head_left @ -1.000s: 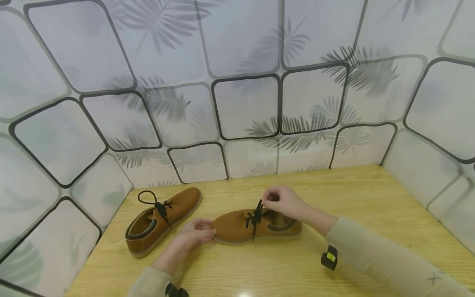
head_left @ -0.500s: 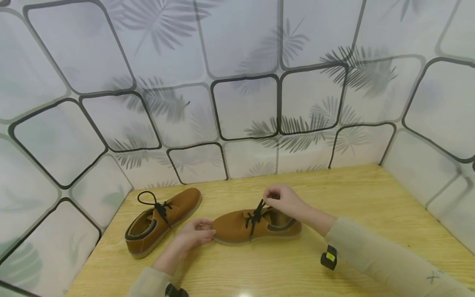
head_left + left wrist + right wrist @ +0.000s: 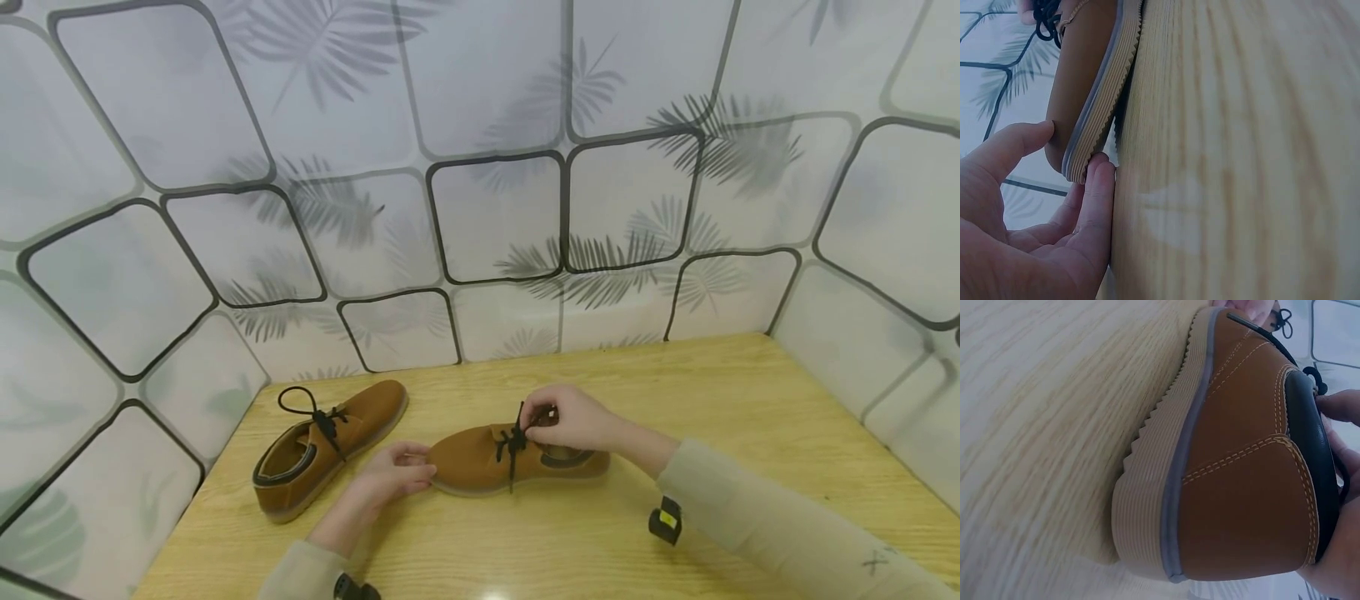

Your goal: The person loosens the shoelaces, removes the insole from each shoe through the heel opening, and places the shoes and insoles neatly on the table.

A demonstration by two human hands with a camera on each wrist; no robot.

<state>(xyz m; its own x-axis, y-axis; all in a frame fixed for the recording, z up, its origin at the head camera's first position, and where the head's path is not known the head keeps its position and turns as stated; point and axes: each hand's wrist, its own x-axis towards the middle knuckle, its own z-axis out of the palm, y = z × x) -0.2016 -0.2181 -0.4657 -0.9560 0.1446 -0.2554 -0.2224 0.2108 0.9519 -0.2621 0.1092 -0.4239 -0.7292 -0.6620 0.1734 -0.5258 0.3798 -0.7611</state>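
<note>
A brown shoe [image 3: 465,457] with black laces lies on the table, its toe pointing left. My left hand [image 3: 395,469] grips that toe. In the left wrist view the thumb [image 3: 1038,132] presses on the upper while fingertips [image 3: 1099,167] touch the sole's edge. Over the shoe's opening, my right hand [image 3: 573,418] pinches the black shoelace [image 3: 516,440] close to its knot. The right wrist view shows the heel [image 3: 1241,512] and a loose lace end [image 3: 1244,322]; the fingertips there are partly hidden behind the collar.
Another brown shoe [image 3: 300,467] stands to the left, a lace loop rising from it. The light wooden table [image 3: 720,400] meets a patterned wall covering [image 3: 495,217] at the back and both sides.
My right hand has moved slightly left and down, from the raised lace toward the knot. My left hand and both shoes have stayed in place.
</note>
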